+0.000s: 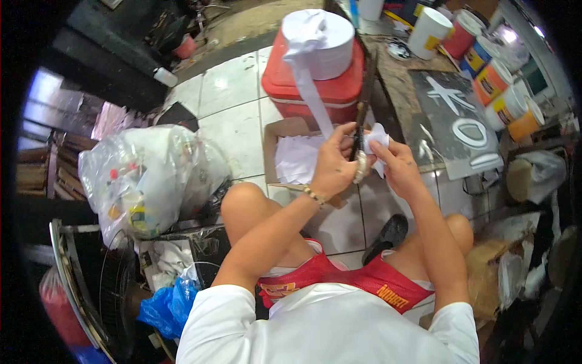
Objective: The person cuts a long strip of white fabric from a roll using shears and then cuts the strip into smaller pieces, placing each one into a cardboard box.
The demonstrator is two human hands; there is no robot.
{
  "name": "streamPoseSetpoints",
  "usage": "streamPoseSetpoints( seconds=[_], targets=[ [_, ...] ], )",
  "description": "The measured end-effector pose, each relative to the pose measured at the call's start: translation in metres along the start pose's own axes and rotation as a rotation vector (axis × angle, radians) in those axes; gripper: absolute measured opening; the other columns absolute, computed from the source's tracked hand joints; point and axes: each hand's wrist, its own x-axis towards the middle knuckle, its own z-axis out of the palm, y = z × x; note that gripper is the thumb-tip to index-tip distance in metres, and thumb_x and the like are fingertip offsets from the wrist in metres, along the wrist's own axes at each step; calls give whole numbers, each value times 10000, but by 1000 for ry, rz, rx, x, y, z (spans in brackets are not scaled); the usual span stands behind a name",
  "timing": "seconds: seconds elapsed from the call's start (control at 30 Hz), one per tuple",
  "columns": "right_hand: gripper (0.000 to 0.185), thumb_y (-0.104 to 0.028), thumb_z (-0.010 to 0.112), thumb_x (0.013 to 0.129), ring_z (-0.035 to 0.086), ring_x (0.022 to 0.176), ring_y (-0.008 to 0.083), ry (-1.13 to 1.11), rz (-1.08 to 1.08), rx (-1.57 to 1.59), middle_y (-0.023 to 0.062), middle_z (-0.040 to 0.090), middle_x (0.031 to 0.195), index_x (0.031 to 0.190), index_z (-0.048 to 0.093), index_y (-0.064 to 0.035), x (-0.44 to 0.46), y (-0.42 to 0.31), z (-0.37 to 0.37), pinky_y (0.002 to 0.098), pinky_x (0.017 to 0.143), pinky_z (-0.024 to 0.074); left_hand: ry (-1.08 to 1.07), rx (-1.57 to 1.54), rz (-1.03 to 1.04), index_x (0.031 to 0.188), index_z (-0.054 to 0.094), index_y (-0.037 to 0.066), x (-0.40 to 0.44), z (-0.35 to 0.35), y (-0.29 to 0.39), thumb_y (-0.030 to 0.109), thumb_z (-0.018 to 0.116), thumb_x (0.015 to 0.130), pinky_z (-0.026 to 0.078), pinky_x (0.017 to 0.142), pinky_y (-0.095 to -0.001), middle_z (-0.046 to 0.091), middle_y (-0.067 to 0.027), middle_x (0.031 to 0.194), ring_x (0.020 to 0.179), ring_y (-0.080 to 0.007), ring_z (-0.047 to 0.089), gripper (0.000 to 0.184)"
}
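Note:
A long white fabric strip [312, 97] hangs from the large white roll [333, 54] and runs down to my left hand [333, 167], whose fingers are closed at it. My right hand [399, 165] pinches a folded white piece [377, 144], apparently the same material. Between the hands stands a thin dark upright bar [359, 142], with a pale wrapped lump [362, 167] at its lower end by my left thumb; I cannot tell what it is. Below and left of my hands, a cardboard box [271, 136] holds several white cut pieces [297, 159].
A red cooler [285, 79] supports the roll. On the right, a worktable [394, 91] carries a dark lettered stencil board [458, 121] and several paint tubs [429, 33]. A bulging clear plastic bag [151, 176] and a fan [118, 291] stand at left.

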Motion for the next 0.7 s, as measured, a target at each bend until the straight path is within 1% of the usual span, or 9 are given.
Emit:
streamPoseSetpoints(
  seconds=[0.1, 0.2, 0.23, 0.27, 0.37, 0.5, 0.6, 0.67, 0.7],
  targets=[
    [371, -190, 664, 935, 573, 1041, 107, 5, 74, -114, 47, 616, 1169, 1247, 608, 3, -1, 2, 1, 249, 881, 439, 35, 88, 26, 1328, 465, -14, 3, -15, 9, 16, 801, 732, 543, 783, -271, 685, -97, 1063, 945, -132, 654, 686],
    [468, -145, 680, 915, 593, 1051, 127, 66, -51, -135, 68, 620, 1177, 1333, 524, -6, 1, -14, 2, 263, 912, 449, 118, 786, 215, 1221, 594, 35, 8, -35, 51, 98, 744, 723, 503, 665, -270, 685, -68, 822, 733, -97, 628, 524],
    [590, -65, 686, 886, 619, 1058, 160, 62, -93, -136, 118, 632, 1175, 1405, 413, -11, 2, -20, 1, 287, 943, 467, 179, 919, 306, 1217, 602, 57, 10, -44, 54, 104, 741, 696, 490, 632, -281, 652, -81, 762, 650, -124, 589, 541],
    [590, -65, 686, 886, 619, 1058, 160, 76, -85, -140, 118, 632, 1175, 1405, 413, -11, 2, -23, -5, 287, 943, 467, 167, 992, 262, 1192, 594, 70, 15, -63, 50, 158, 751, 692, 515, 638, -441, 652, -169, 723, 669, -348, 665, 531],
    [601, 21, 673, 854, 655, 1006, 190, 99, -200, -251, 174, 661, 1106, 1379, 383, -2, 3, -32, -17, 307, 922, 500, 195, 1276, 226, 1179, 607, 120, 14, -89, 60, 149, 699, 688, 522, 662, -464, 671, -173, 736, 725, -380, 669, 500],
    [490, -23, 698, 859, 672, 953, 184, 166, -265, -352, 146, 693, 1022, 1273, 438, 5, 3, -40, -27, 302, 843, 532, 246, 1567, 49, 1161, 624, 113, 11, -105, 56, 120, 661, 681, 531, 708, -473, 690, -173, 775, 759, -384, 675, 482],
    [498, -55, 724, 853, 680, 899, 172, 250, -223, -337, 149, 693, 1024, 1265, 448, -5, 2, -53, -31, 294, 799, 538, 302, 1405, 109, 1139, 639, 100, 12, -99, 53, 151, 657, 694, 535, 724, -465, 688, -188, 779, 767, -394, 670, 448],
    [470, -109, 736, 862, 682, 860, 158, 300, -223, -398, 131, 700, 1001, 1242, 474, -22, 0, -66, -36, 276, 743, 535, 239, 1257, 59, 1201, 598, 84, 15, -84, 47, 116, 697, 721, 551, 736, -425, 715, -165, 848, 797, -349, 698, 491],
    [442, -132, 731, 871, 680, 847, 153, 314, -228, -370, 119, 702, 983, 1227, 488, -31, 0, -71, -42, 263, 717, 528, 108, 772, -20, 1249, 551, 73, 14, -75, 41, 87, 725, 728, 552, 749, -401, 710, -156, 939, 865, -306, 694, 550]
  ],
)
